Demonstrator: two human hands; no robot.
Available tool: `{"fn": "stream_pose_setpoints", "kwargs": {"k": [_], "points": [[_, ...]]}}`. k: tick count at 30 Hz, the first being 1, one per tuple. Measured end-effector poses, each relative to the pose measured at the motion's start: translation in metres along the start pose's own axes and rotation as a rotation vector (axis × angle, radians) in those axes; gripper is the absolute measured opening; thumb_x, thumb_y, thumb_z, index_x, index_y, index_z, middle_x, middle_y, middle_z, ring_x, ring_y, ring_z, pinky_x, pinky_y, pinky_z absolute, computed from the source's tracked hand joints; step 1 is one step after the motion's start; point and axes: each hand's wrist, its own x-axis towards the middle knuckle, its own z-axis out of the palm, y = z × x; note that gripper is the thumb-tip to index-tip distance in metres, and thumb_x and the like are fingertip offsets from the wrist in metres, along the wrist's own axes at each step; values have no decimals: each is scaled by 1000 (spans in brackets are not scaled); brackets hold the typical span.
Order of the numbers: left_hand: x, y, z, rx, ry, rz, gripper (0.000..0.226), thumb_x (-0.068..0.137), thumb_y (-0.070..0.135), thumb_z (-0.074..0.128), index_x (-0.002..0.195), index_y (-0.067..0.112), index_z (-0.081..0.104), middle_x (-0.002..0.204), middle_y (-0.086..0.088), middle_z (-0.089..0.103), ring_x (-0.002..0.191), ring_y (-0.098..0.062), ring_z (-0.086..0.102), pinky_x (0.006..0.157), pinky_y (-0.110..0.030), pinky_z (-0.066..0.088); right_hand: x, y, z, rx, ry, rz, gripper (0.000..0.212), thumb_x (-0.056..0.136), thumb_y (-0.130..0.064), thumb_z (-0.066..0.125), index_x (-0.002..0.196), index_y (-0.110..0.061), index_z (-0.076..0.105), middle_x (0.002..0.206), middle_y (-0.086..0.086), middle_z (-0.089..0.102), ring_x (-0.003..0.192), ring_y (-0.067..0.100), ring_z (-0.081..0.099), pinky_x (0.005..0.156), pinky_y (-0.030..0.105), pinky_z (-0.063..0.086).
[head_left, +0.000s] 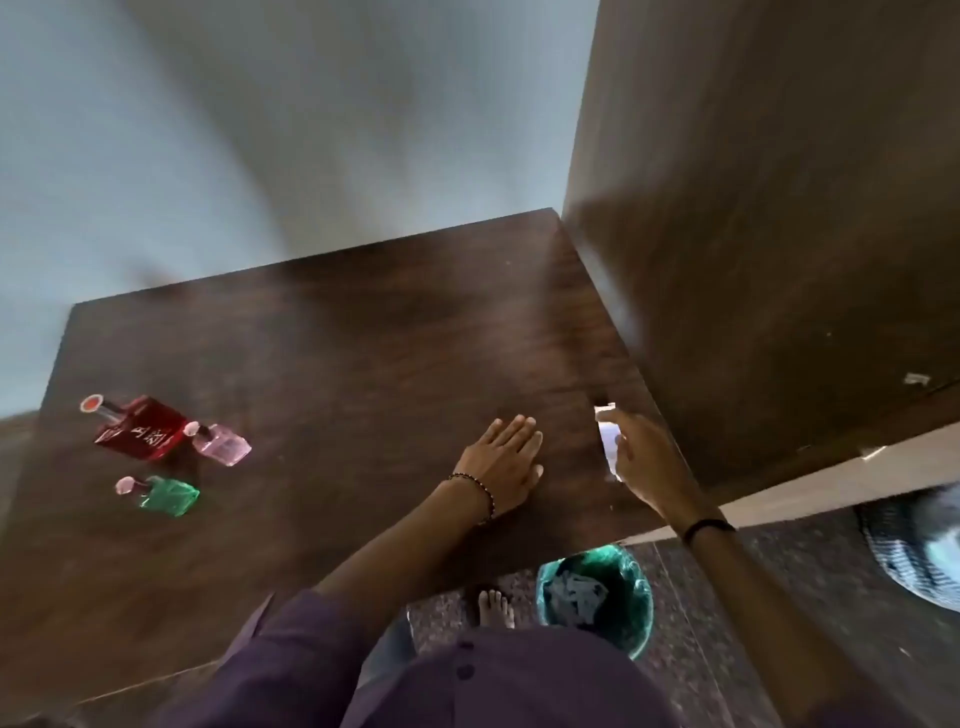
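Note:
My left hand (506, 465) lies flat, palm down, on the dark wooden table (337, 364), fingers straight. To its right, at the table's right edge, my right hand (641, 457) holds a clear, pale bottle-like thing (609, 441); its shape is blurred and partly hidden by my fingers. At the table's left stand three perfume bottles: a red one (140, 428), a pink one (221, 441) touching it, and a green one (166, 493) in front.
A tall dark wooden cabinet (779, 234) rises right beside the table. On the speckled floor below the table's right corner stands a green waste bin (597, 597) with crumpled paper, next to my bare foot (493, 608). A striped cloth (914, 551) lies at far right.

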Motion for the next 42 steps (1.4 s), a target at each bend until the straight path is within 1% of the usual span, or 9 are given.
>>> {"fn": "stream_pose_setpoints", "kwargs": {"k": [4,8,12,16,21,26,29,34,42], "points": [[-1,13,5,-17,-9,52,59,107,37,25,158,10,14,167,-7,4,154,-19,-1,124,-37,-4,-13,12,-5,-18,-157,47,54,82,5,62,131,-18,58,123,10,66,111,29,62,82,21,39],[4,18,11,-17,-20,52,58,107,37,25,158,10,14,167,-7,5,154,-17,-1,123,-36,-4,-15,15,-4,33,-138,68,55,82,2,69,131,-22,60,127,1,66,112,19,62,81,16,40],[7,24,16,-25,-28,51,57,107,35,25,157,10,15,167,-7,7,154,-18,0,124,-36,-2,-13,17,-1,95,-100,115,46,87,-2,65,126,-27,63,122,2,70,109,21,66,86,35,56],[8,30,20,-64,-1,47,56,107,34,27,157,11,17,166,-7,9,154,-18,3,125,-36,0,-9,20,1,152,-47,126,40,86,-2,62,115,-29,67,112,3,74,107,20,68,89,41,57],[9,33,20,-91,-11,57,56,107,34,27,157,11,18,166,-6,11,154,-17,5,125,-36,3,-9,21,1,74,5,55,30,97,-8,54,118,-21,70,114,0,75,106,18,69,90,31,54],[16,39,16,-122,-7,77,56,107,34,29,157,10,19,166,-6,12,154,-17,8,125,-35,5,-12,24,10,-25,3,13,29,100,-15,53,127,-14,64,124,6,69,112,24,64,93,34,51],[21,43,14,-131,-3,110,56,106,34,30,156,10,20,166,-6,13,154,-17,9,125,-36,6,-13,28,19,-93,35,-19,24,100,-11,52,118,-6,67,129,10,66,116,27,62,95,29,45],[34,49,12,-122,39,168,56,106,30,33,156,9,21,165,-8,16,153,-20,14,124,-37,11,-12,16,19,-5,189,50,15,99,-8,50,99,-7,65,101,10,72,91,25,67,73,38,58],[42,44,24,-61,4,188,57,106,30,31,158,12,15,167,-4,10,154,-17,11,124,-40,14,-18,8,21,162,200,202,18,104,-18,46,110,-4,55,99,13,71,82,28,69,58,24,45]]}}
